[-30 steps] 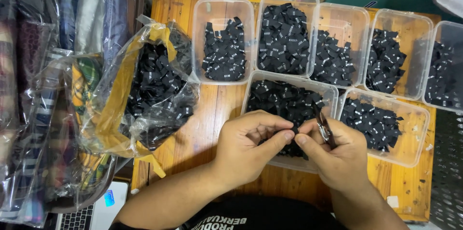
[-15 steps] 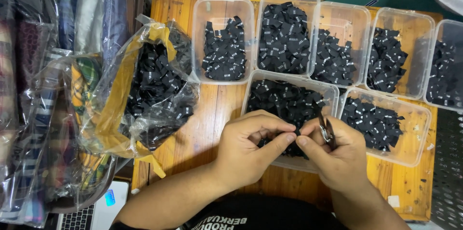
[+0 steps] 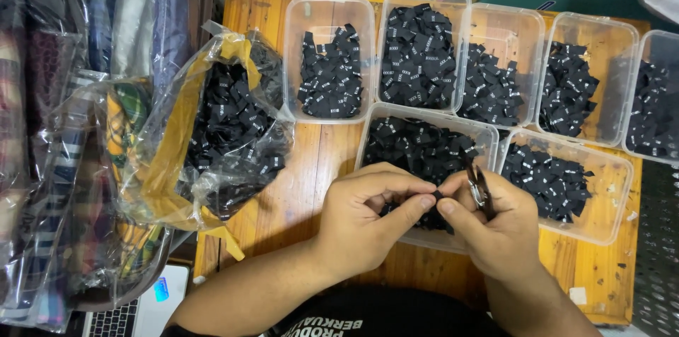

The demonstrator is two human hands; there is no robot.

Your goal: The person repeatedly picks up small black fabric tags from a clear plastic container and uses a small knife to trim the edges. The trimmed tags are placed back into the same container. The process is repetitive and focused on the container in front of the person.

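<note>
Since the earlier frame my hands have barely shifted; the left forefinger has stretched a little further toward the right thumb. My left hand and right hand meet fingertip to fingertip over the near clear tub, pinching a small black fabric label between them. The right hand also grips small snips, blades pointing away from me, just right of the label. The label lies between both hands, the right nearer; I cannot tell its long axis. The tub sits on the wooden desk.

Tubs crowd ahead; bag blocks left.
</note>
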